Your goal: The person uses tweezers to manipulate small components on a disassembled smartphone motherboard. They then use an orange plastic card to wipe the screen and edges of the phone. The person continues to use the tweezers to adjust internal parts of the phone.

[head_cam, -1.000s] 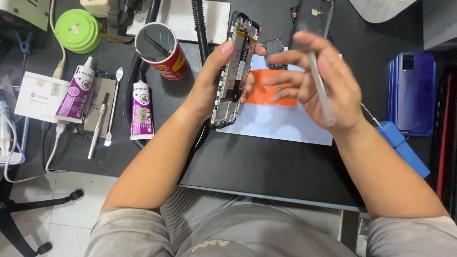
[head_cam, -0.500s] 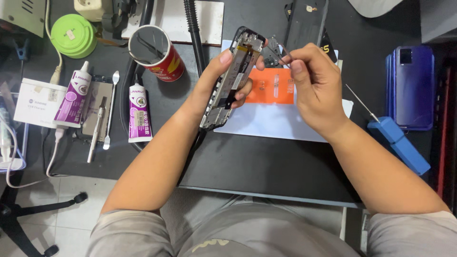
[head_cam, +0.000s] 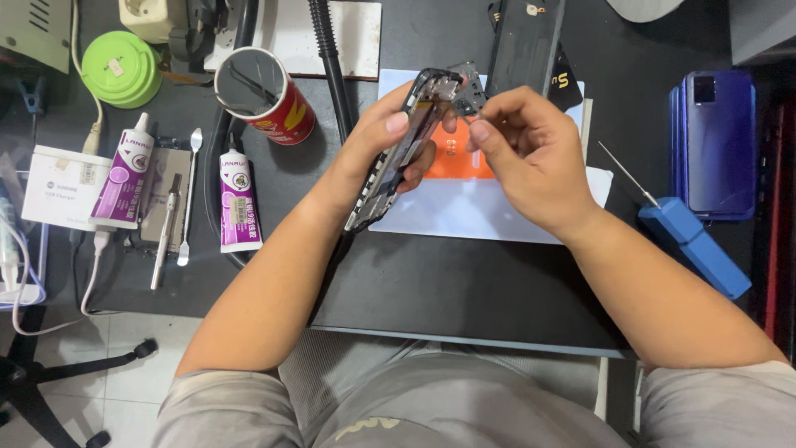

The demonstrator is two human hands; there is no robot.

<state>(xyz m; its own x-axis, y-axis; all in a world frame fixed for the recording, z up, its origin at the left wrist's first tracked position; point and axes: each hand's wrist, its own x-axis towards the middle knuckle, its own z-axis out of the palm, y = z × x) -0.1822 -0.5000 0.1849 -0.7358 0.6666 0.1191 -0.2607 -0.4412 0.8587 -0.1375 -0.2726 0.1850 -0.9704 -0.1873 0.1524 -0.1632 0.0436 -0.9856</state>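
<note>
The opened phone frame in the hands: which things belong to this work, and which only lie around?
In use:
- left hand holding the dark opened phone frame
- right hand pinching a small dark part at its top

Lying about:
- two purple-and-white glue tubes
- red tin can
- green round lid
- blue phone back covers
- blue-handled screwdriver

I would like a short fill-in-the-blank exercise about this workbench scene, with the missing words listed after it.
1. The left hand holds an opened phone frame tilted above the ____ card.
2. Two glue tubes with ____ labels lie left of the hands.
3. The right hand pinches a small part at the frame's ____ end.
4. The red can stands right of a ____ round lid.

Missing words: orange; purple; top; green
</note>
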